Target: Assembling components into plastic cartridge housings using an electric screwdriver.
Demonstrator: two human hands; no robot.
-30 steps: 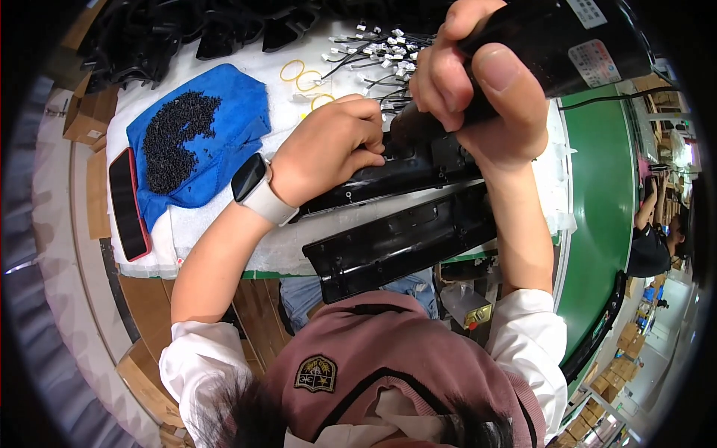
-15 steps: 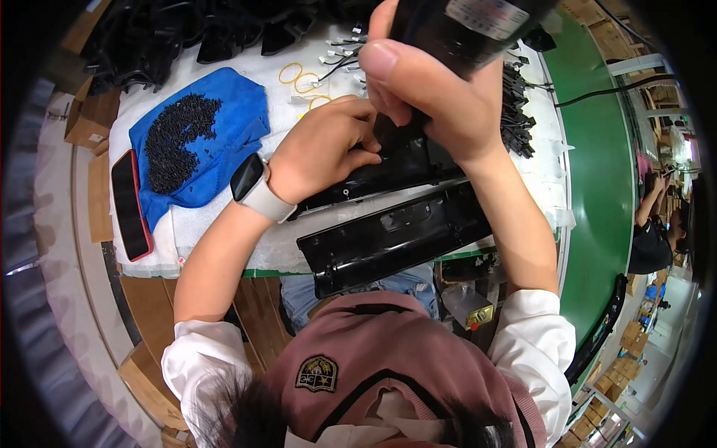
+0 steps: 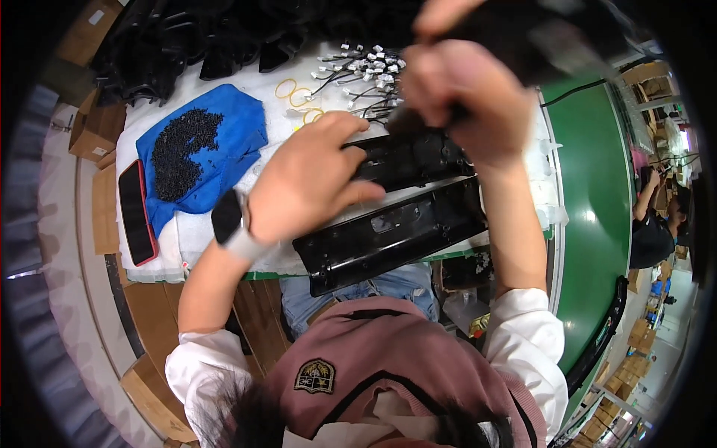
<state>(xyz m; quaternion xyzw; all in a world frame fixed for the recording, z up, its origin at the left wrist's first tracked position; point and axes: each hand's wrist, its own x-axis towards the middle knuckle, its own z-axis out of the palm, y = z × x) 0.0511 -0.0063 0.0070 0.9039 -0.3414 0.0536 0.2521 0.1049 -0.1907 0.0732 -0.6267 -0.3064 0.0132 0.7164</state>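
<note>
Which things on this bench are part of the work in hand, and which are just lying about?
In hand:
left hand on the upper black panel
right hand gripping a black tool
lower black panel

Lying about:
blue cloth with dark small parts
yellow rubber bands
white-plug wires
red-edged phone

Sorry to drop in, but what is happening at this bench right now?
A person seated at a white-covered bench presses the left hand on a long black plastic part, while the right hand grips a black handheld tool above it. A second black part lies nearer. A blue cloth bearing small black pieces sits left.
</note>
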